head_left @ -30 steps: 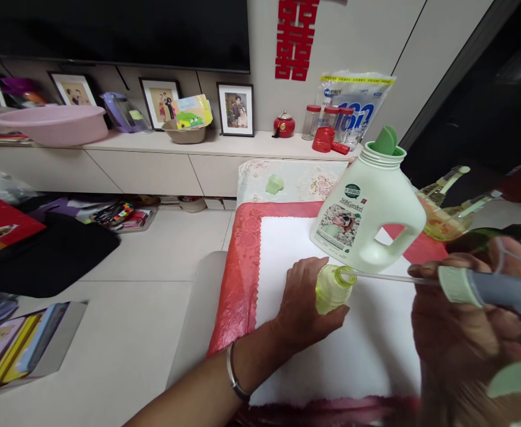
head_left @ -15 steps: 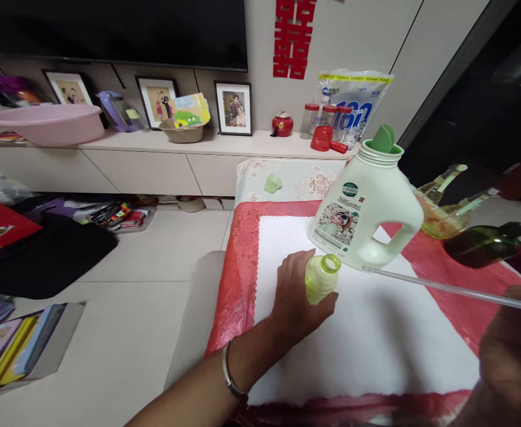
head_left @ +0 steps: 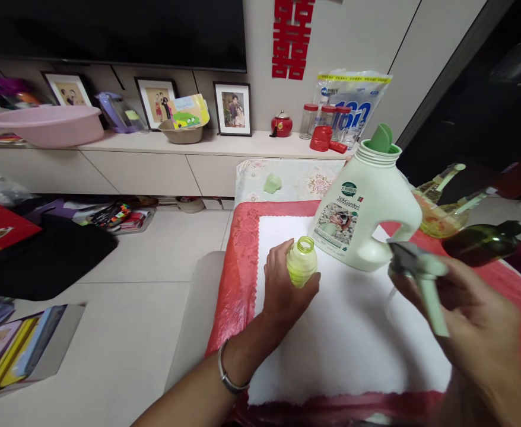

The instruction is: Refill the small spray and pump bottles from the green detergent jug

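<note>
Around a small yellow-green bottle [head_left: 302, 261] with an open neck, my left hand [head_left: 282, 281] is closed, keeping it over the white cloth [head_left: 327, 350]. My right hand [head_left: 478, 320] grips a spray trigger head [head_left: 425, 273], pale green and grey, whose thin clear tube [head_left: 391, 296] points down toward the cloth; the hand is slightly blurred. Behind both hands stands a large pale green jug [head_left: 367, 207] with a handle and a label. A darker green piece [head_left: 380, 139] shows in its mouth.
A red cover [head_left: 234, 284] lies under the white cloth. To the right are spray bottles with amber liquid [head_left: 447, 219] and a dark green bottle [head_left: 480, 244]. A pale green cap [head_left: 272, 183] lies at the table's far end. A low cabinet [head_left: 145, 169] runs along the wall.
My left hand has shifted left and slightly up with the bottle. My right hand has come in from the right edge and turned, bringing the spray head into view and its tube downward.
</note>
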Demonstrator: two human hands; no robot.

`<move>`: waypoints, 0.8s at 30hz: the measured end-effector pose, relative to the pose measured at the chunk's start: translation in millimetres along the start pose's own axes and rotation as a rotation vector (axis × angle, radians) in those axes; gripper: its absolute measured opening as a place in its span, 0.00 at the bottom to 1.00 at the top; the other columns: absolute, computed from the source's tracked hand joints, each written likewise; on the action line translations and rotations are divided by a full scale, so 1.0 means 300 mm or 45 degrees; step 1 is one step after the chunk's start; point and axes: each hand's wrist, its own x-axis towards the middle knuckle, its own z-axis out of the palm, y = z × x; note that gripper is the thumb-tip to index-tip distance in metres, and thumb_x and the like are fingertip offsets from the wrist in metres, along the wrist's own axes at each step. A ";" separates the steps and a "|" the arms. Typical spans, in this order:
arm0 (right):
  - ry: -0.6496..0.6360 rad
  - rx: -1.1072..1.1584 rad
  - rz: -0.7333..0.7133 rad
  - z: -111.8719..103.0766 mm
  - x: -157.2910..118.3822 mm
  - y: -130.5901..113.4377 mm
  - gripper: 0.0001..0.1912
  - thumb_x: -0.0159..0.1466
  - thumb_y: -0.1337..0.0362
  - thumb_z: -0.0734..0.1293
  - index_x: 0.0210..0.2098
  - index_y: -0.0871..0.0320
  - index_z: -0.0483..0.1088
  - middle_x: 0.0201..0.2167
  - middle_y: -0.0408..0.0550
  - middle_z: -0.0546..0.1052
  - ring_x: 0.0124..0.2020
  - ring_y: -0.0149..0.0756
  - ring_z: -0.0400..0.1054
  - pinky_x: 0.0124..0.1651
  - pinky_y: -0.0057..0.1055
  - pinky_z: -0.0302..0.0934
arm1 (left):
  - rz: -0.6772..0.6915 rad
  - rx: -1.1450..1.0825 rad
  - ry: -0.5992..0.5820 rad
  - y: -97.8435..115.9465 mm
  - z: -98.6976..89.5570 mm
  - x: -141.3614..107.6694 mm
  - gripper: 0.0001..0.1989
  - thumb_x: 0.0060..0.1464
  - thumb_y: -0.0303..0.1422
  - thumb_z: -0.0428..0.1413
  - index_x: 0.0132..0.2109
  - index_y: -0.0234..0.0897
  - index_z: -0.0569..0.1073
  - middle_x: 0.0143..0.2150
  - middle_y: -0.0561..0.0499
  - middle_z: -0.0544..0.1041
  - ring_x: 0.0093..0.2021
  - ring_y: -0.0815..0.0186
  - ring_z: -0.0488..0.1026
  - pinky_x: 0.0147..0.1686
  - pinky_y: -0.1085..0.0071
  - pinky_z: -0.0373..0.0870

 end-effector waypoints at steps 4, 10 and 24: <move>-0.306 -0.288 -0.228 0.033 0.043 0.048 0.16 0.65 0.52 0.68 0.46 0.54 0.76 0.37 0.42 0.76 0.34 0.30 0.70 0.35 0.26 0.62 | -0.046 -0.036 0.034 0.000 0.000 0.009 0.34 0.44 0.29 0.64 0.59 0.40 0.64 0.54 0.42 0.74 0.57 0.49 0.73 0.58 0.47 0.70; -0.715 -0.407 -0.023 0.125 0.032 0.121 0.16 0.61 0.55 0.65 0.45 0.56 0.75 0.39 0.44 0.75 0.37 0.35 0.69 0.39 0.30 0.59 | -0.004 -0.030 0.096 -0.016 0.000 0.016 0.33 0.45 0.30 0.64 0.59 0.40 0.64 0.57 0.42 0.75 0.59 0.50 0.72 0.59 0.47 0.70; -0.798 -0.360 -0.105 0.163 0.013 0.124 0.15 0.66 0.54 0.65 0.46 0.56 0.75 0.43 0.47 0.75 0.42 0.36 0.71 0.41 0.30 0.63 | 0.017 -0.066 0.090 -0.032 0.022 0.022 0.37 0.44 0.30 0.65 0.62 0.40 0.64 0.58 0.41 0.73 0.60 0.49 0.72 0.62 0.48 0.69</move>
